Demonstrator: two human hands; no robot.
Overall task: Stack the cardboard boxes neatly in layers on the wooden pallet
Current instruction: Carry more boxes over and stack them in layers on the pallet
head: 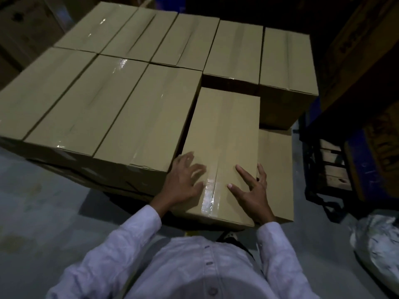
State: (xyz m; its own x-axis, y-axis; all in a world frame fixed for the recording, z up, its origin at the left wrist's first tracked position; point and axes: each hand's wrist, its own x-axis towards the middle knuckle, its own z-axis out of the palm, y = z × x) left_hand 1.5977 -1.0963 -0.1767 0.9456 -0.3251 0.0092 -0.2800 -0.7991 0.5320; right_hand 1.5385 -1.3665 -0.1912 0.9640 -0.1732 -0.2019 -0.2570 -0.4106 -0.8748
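I see my left hand and right hand, fingers spread flat atop the near tan taped cardboard box — just beside the row of tan boxes leftward, dark slatted frame and crumpled white plastic bag rightward, grey floor.

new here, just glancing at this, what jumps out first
Taped cardboard boxes fill the upper left and centre as a tight top layer. Nearest the camera, the left hand and right hand rest spread-fingered on the near end of one box, with dark gaps to its left and behind it. Right of it, a lower box shows an unfilled slot.
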